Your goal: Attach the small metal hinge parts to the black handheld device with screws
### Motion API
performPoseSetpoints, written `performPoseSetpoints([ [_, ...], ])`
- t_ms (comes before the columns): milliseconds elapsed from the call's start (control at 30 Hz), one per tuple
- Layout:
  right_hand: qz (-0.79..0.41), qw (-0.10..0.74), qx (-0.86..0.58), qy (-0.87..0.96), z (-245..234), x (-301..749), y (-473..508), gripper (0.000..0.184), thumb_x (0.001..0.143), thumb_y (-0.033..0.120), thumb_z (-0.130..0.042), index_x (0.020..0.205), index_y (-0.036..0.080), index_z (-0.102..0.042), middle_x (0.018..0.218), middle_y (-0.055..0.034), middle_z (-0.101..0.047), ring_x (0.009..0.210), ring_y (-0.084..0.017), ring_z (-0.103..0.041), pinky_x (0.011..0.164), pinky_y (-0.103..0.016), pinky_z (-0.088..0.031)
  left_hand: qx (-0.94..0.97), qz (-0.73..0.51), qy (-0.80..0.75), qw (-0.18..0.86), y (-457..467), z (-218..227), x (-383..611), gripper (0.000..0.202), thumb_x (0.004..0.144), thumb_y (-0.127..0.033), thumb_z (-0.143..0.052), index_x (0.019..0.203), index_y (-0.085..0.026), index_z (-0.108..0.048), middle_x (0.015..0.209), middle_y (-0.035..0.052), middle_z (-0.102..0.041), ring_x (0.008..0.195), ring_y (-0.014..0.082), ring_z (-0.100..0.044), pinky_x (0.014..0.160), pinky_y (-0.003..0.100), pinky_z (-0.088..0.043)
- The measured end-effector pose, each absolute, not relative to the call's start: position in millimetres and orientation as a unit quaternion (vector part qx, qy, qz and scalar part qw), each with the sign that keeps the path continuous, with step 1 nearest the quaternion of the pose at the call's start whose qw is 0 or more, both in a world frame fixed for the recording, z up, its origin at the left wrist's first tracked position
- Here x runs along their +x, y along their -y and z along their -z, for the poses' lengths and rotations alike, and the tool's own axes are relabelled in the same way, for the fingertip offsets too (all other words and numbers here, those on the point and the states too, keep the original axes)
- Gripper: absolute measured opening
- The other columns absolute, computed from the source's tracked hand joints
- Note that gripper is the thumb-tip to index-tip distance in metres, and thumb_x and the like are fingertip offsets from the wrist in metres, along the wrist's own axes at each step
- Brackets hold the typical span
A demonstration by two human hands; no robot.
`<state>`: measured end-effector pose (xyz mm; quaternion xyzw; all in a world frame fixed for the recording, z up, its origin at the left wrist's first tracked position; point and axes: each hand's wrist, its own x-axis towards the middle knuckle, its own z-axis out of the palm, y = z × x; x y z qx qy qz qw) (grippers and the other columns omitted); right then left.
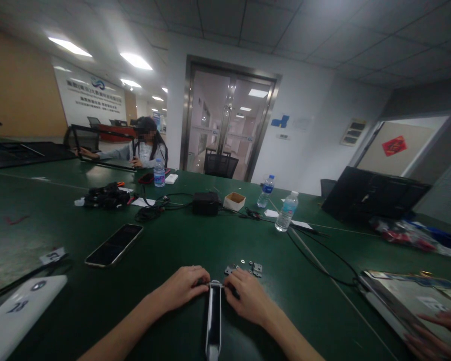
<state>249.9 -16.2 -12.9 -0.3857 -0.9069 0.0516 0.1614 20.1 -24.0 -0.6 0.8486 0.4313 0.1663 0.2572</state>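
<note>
A long, narrow white-edged frame (220,326) with a dark middle lies in front of me, its far end between my two hands. At the left side of that end, my left hand (186,287) is closed in a pinch; the small thing at its fingertips is too small to name. My right hand (246,295) pinches at the opposite side, with something dark partly hidden under its fingers. Just beyond the right hand are several small grey metal pieces (257,267) and a washer (242,261).
A phone (115,244) and a white panel (30,316) lie left. Ahead are a black adapter (206,203), a small open box (234,201), cables and water bottles (286,211). Another person's hand (441,321) rests over a device at right; a person (148,145) sits across holding a black frame.
</note>
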Motion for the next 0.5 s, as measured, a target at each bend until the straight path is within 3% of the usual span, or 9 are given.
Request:
performPoseSetpoints([
  [200,-0.048,0.162,-0.373,0.912,16.4,250.8,15.9,0.013,0.088,0.018,-0.046,0.092,0.019,-0.058,0.089,-0.0039,-0.059,0.084,-0.017,-0.053,0.076,-0.029,-0.041,0.874,-0.158,-0.41,0.209,22.3,6.2,20.1,0.018,0.09,-0.025,-0.047,0.105,-0.021,-0.058,0.101,0.002,-0.06,0.092,0.0163,-0.056,0.078,0.026,-0.044],
  [500,-0.042,0.159,-0.369,0.915,15.0,249.1,17.1,0.014,0.089,0.019,-0.046,0.094,0.02,-0.059,0.09,-0.0041,-0.059,0.086,-0.017,-0.054,0.076,-0.028,-0.041,0.874,-0.146,-0.413,0.208,23.6,0.8,21.8,0.021,0.092,-0.029,-0.044,0.105,-0.021,-0.059,0.102,0.0024,-0.061,0.092,0.0171,-0.057,0.08,0.027,-0.043],
])
